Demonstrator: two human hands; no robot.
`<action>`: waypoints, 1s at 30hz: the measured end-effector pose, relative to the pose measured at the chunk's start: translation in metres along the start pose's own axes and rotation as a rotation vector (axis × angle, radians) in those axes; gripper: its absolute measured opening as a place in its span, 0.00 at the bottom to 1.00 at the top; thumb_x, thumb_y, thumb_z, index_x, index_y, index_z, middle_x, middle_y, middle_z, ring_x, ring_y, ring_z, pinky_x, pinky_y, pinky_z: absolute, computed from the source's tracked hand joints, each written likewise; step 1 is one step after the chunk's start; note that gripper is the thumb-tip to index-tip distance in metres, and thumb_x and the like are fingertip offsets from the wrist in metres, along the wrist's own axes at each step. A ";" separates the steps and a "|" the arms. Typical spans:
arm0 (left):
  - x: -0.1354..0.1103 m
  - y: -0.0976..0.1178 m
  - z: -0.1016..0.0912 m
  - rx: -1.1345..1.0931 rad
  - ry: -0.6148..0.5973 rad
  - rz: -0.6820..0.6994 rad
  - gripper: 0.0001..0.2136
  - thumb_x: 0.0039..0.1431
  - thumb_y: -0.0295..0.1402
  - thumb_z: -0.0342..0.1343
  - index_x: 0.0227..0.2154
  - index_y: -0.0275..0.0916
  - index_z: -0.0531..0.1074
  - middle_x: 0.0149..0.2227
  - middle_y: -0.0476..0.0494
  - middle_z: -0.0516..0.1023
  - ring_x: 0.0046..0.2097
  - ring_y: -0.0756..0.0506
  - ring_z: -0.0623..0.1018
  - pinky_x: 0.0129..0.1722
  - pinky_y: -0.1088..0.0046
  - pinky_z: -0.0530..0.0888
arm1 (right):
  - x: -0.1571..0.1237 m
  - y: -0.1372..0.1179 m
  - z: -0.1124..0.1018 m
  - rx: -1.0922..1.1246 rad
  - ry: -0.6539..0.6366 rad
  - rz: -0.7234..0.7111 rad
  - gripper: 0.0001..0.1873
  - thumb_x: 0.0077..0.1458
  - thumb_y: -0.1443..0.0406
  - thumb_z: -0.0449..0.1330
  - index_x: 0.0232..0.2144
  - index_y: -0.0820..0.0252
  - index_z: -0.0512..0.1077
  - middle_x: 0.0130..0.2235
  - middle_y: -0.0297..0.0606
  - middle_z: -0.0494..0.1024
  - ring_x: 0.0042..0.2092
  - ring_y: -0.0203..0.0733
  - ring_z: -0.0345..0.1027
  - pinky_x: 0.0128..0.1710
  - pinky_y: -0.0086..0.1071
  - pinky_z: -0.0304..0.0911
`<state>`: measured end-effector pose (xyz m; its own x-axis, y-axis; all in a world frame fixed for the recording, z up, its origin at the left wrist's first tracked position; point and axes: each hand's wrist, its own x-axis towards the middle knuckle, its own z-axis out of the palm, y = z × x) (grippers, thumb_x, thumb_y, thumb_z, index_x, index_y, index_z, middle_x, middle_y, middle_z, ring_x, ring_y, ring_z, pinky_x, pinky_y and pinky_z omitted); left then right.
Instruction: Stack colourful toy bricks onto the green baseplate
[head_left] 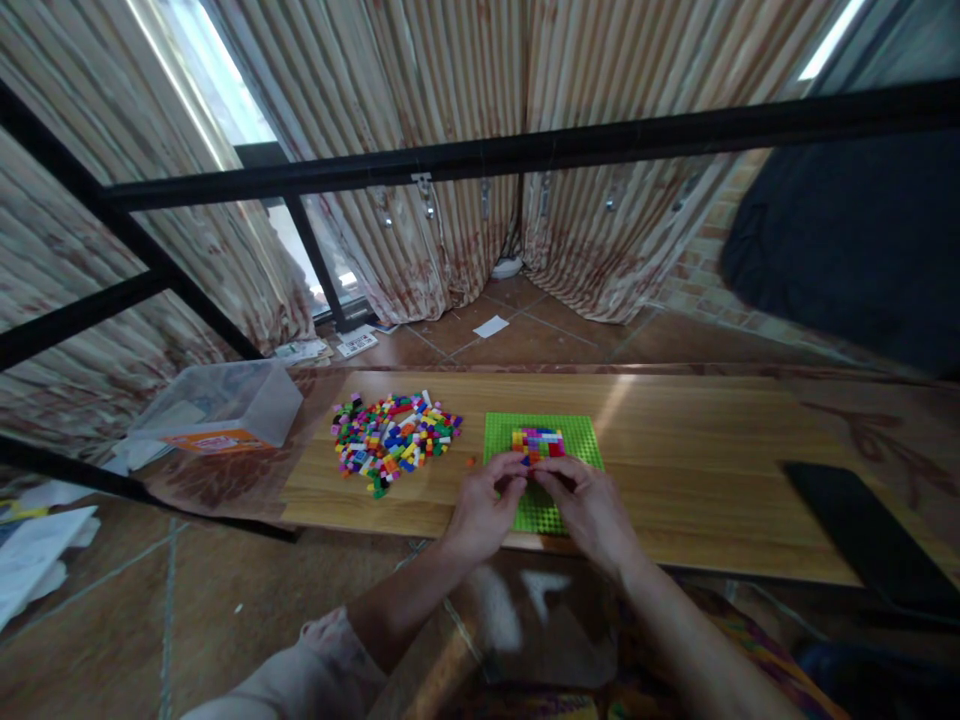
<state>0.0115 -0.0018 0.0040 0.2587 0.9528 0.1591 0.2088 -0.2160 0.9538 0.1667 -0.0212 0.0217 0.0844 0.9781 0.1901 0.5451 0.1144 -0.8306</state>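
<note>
A green studded baseplate (577, 430) lies on the wooden table, with a patch of multicoloured building bricks (541, 438) pressed onto its middle. My left hand (484, 505) is over the plate's left edge, thumb and forefinger closed in a pinch. Opposite it, my right hand (592, 508) pinches too, its fingertips almost meeting the left ones at the near side of the bricks. Between the fingertips a small dark blue brick (526, 462) shows in part. Fingers hide the rest of it, and which hand bears it is hard to see.
Left of the plate spreads a pile of loose bricks (397, 435), and a single orange brick (471, 461) lies apart. A clear plastic box (255, 400) stands at the table's left end. On the right rests a flat black object (862, 530). A black metal bar (480, 155) crosses behind the table (690, 450).
</note>
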 end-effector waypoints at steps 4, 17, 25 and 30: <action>-0.002 -0.010 -0.016 0.217 0.069 0.001 0.12 0.58 0.27 0.50 0.45 0.42 0.71 0.41 0.47 0.79 0.38 0.49 0.77 0.41 0.72 0.74 | 0.006 0.017 -0.004 -0.282 0.043 0.007 0.12 0.56 0.60 0.55 0.32 0.54 0.79 0.35 0.38 0.78 0.34 0.40 0.72 0.36 0.33 0.63; -0.012 -0.036 -0.027 0.442 -0.005 0.079 0.12 0.59 0.27 0.50 0.44 0.41 0.71 0.42 0.44 0.76 0.44 0.47 0.75 0.47 0.68 0.73 | 0.018 0.024 0.003 -0.382 0.011 -0.064 0.08 0.52 0.62 0.60 0.28 0.52 0.80 0.37 0.38 0.75 0.39 0.41 0.68 0.41 0.34 0.63; -0.014 -0.036 -0.027 0.495 -0.026 0.141 0.15 0.59 0.26 0.49 0.49 0.42 0.69 0.46 0.44 0.75 0.48 0.46 0.73 0.50 0.67 0.71 | 0.027 0.022 0.004 -0.326 0.029 0.035 0.06 0.46 0.61 0.64 0.24 0.57 0.78 0.33 0.37 0.73 0.35 0.38 0.68 0.36 0.31 0.62; -0.013 -0.031 -0.027 0.579 -0.139 0.224 0.19 0.59 0.24 0.47 0.53 0.44 0.67 0.47 0.44 0.74 0.49 0.45 0.71 0.53 0.63 0.68 | 0.033 0.024 0.002 -0.327 -0.004 0.096 0.08 0.43 0.60 0.65 0.22 0.59 0.77 0.30 0.36 0.71 0.29 0.37 0.66 0.32 0.32 0.61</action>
<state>-0.0238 -0.0021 -0.0204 0.4667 0.8430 0.2673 0.6016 -0.5242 0.6028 0.1808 0.0145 0.0065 0.1454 0.9825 0.1163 0.7734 -0.0396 -0.6326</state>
